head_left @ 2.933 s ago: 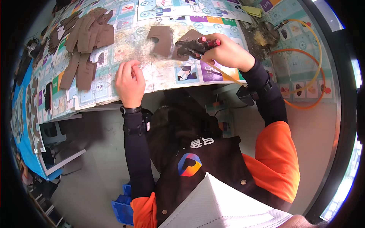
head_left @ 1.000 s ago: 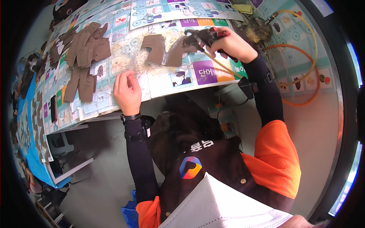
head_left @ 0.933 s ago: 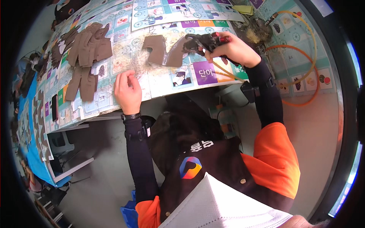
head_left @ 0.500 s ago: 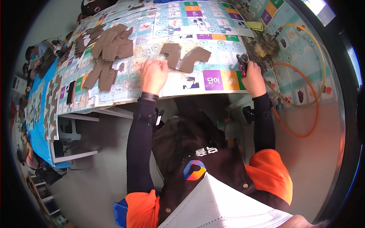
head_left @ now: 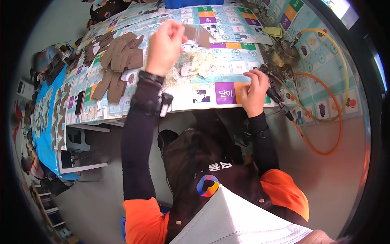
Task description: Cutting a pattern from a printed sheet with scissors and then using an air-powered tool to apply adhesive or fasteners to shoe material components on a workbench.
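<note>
Left hand [head_left: 164,46] extended past the table's [head_left: 183,99] near edge toward its far edge, fingers pinched on the left end of a brown piece [head_left: 198,35], motion-blurred. Piece sits just right of those fingertips, farther from the near edge than the right hand [head_left: 255,92]. Right hand at the near right corner: fingers loosely bent, half open, no visible grip. Black spray gun [head_left: 274,92] just right of it; can't tell if touching. Brown stack [head_left: 122,53] nearer left edge.

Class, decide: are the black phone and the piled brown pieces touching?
Apart: the head view shows a strip of patterned tabletop between the black phone and the brown pieces.
</note>
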